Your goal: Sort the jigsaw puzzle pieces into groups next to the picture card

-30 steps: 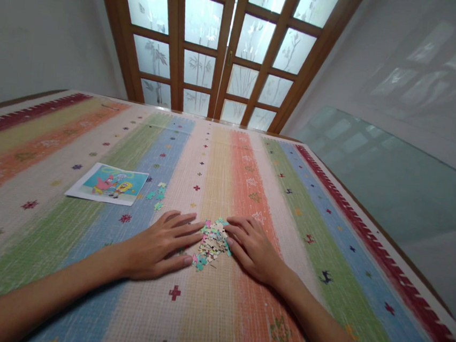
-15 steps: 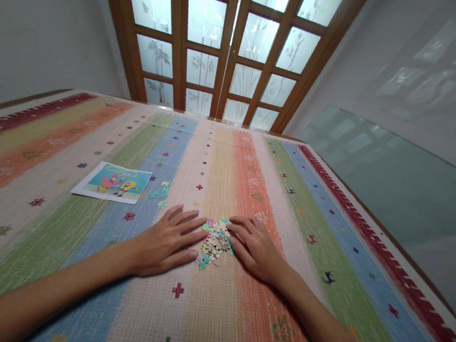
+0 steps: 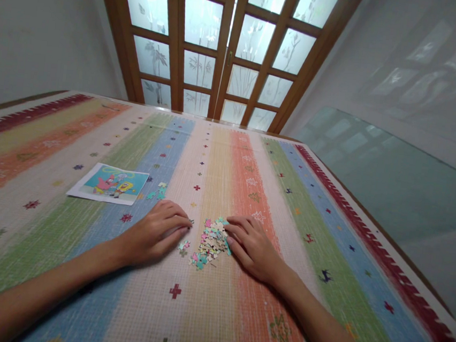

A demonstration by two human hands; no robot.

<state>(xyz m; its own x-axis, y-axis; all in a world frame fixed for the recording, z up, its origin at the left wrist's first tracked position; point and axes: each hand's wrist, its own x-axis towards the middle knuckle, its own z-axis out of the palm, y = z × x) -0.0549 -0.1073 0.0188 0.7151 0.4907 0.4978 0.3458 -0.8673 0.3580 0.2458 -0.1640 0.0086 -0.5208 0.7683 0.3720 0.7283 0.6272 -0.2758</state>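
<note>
A heap of small jigsaw pieces (image 3: 212,243), in teal, pink, yellow and bare backing, lies on the striped cloth between my hands. My left hand (image 3: 161,232) rests to the left of the heap with its fingers drawn together; whatever is under its fingertips is hidden. Just below those fingertips lie a few loose pieces (image 3: 183,246). Flat on the cloth, my right hand (image 3: 251,246) has its fingers stretched out, their tips touching the heap's right edge. Beyond my left hand, several teal pieces (image 3: 157,192) lie apart from the heap.
A printed cartoon picture (image 3: 109,184) lies at the left on the striped tablecloth (image 3: 214,309). Wood-framed glass doors (image 3: 226,58) stand past the far table edge. A pale green glass panel (image 3: 374,158) is at the right wall.
My left hand has pulled back leftward from the heap, and its spread fingers have drawn together. Loose pieces now show left of the heap. My right hand stays at the heap's right edge.
</note>
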